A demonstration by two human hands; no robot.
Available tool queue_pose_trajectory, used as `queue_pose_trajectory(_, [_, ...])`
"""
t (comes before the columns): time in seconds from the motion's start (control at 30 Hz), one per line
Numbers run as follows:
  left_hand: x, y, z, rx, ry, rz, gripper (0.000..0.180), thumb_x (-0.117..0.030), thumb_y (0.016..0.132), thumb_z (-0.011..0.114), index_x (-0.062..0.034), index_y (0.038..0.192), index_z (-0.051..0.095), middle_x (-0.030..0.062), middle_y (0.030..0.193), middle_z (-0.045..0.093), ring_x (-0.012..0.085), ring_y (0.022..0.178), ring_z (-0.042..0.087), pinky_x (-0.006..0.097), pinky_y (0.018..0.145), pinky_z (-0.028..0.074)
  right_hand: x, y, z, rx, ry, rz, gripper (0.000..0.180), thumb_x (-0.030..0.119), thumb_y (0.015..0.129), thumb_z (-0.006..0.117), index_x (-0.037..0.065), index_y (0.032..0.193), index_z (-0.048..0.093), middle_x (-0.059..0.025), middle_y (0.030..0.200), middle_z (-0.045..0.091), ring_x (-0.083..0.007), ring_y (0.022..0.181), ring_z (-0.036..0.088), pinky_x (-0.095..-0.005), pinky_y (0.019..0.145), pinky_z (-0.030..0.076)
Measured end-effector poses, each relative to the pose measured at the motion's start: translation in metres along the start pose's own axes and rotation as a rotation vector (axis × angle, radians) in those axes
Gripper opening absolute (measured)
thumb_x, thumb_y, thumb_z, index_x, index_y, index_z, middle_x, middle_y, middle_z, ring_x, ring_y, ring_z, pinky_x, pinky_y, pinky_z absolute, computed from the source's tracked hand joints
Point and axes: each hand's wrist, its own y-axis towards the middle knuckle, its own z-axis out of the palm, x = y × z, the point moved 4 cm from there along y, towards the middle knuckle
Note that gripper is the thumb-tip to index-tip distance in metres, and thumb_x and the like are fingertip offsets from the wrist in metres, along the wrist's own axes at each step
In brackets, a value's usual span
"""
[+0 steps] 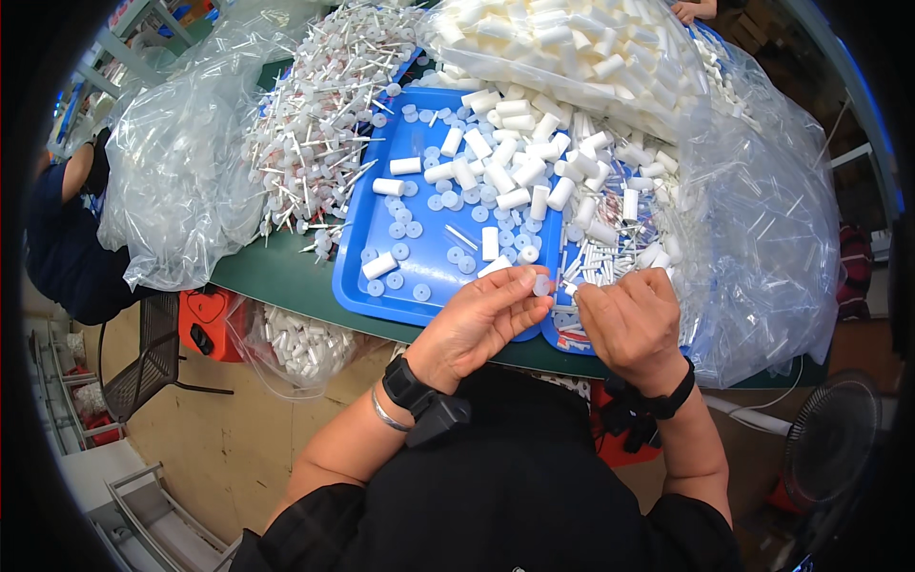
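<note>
In front of me, my left hand [481, 324] pinches a small translucent disc [542, 285] between thumb and fingertips. Close beside it on the right, my right hand [631, 324] is closed, and a small white piece [570, 288] shows at its fingertips; its full shape is hidden by the fingers. Both hands are over the near edge of a blue tray [381, 301]. White cylinders [490, 243] and loose translucent discs [421, 292] are scattered in this tray. Thin white sticks [598, 265] lie in a second blue tray [562, 340] at the right.
A heap of disc-and-stick pieces [319, 105] covers the green table [272, 276] at left. Plastic bags [172, 191] flank the trays; one bag of white cylinders [572, 48] lies behind. Other people's parts show: a hand [694, 10] and a dark sleeve [67, 229]. A fan [834, 439] stands right.
</note>
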Motion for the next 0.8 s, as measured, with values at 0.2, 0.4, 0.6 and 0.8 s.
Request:
queue_pose_trajectory(0.2, [0.002,-0.001,0.004,-0.013,0.118,0.023,0.030,-0.018,0.104,0.066,0.0022,0.126,0.063,0.0076,0.111,0.070,0.0156,0.100,0.070,0.027,0.093,0.059,0.001,0.003,0.006,0.000,0.198,0.100,0.014,0.007,0.086,0.073,0.001,0.097,0.066,-0.0025,0.067,0.054,-0.0198,0.061,0.053,-0.0350,0.066,0.042])
queue_pose_trajectory(0.4, [0.013,0.000,0.003,0.057,0.033,0.009,0.029,-0.019,0.104,0.065,0.0001,0.127,0.064,0.0067,0.110,0.071,0.0148,0.099,0.070,0.027,0.093,0.058,0.004,-0.016,0.033,0.036,1.008,0.900,0.006,0.004,0.091,0.072,0.003,0.093,0.066,-0.0059,0.071,0.064,-0.0235,0.059,0.057,-0.0371,0.065,0.041])
queue_pose_trajectory(0.6, [0.023,0.005,-0.004,0.030,-0.039,-0.010,0.028,-0.021,0.105,0.063,-0.0015,0.126,0.064,0.0046,0.109,0.071,0.0126,0.096,0.069,0.026,0.089,0.058,0.012,-0.007,0.029,-0.063,0.441,0.453,0.005,0.004,0.092,0.071,0.004,0.093,0.066,-0.0076,0.072,0.066,-0.0258,0.059,0.059,-0.0373,0.064,0.042])
queue_pose_trajectory(0.8, [0.002,0.001,-0.001,-0.051,0.104,0.107,0.032,-0.022,0.105,0.064,-0.0014,0.128,0.063,0.0079,0.114,0.071,0.0158,0.100,0.070,0.028,0.089,0.059,-0.022,-0.014,0.037,0.133,0.912,0.853,0.004,0.007,0.096,0.065,0.006,0.097,0.069,-0.0104,0.077,0.068,-0.0299,0.064,0.061,-0.0400,0.072,0.049])
